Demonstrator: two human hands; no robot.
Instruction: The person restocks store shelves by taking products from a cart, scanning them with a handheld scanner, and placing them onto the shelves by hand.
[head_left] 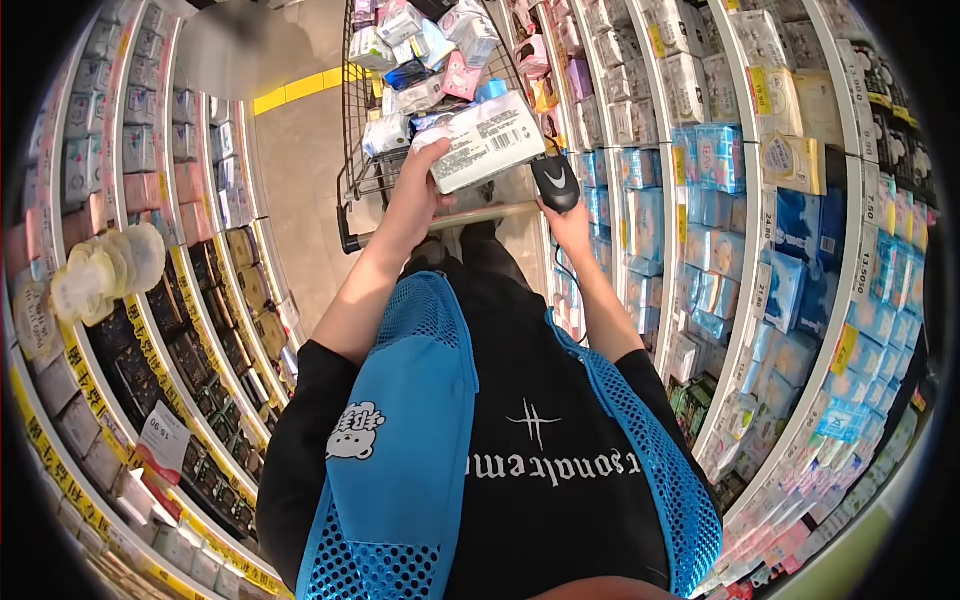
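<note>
My left hand (424, 185) is closed on the left side of a white plastic-wrapped package (490, 145). Small print and a barcode face up on it. In my right hand (568, 222) is a black handheld barcode scanner (556, 183), close to the package's right edge. A thin dark cable hangs from the scanner beside my right forearm. The package is above the handle end of a wire shopping cart (347, 170). Wrapped packs fill the cart, a pink pack (461, 76) and a white pack (386, 133) among them.
Tall shelves of packaged goods (715, 160) line the right side, with price strips along their edges. More shelves (190, 350) stand on the left, with round yellowish display tags (112, 270) sticking out. A yellow floor stripe (300, 90) crosses the tiled aisle (300, 170).
</note>
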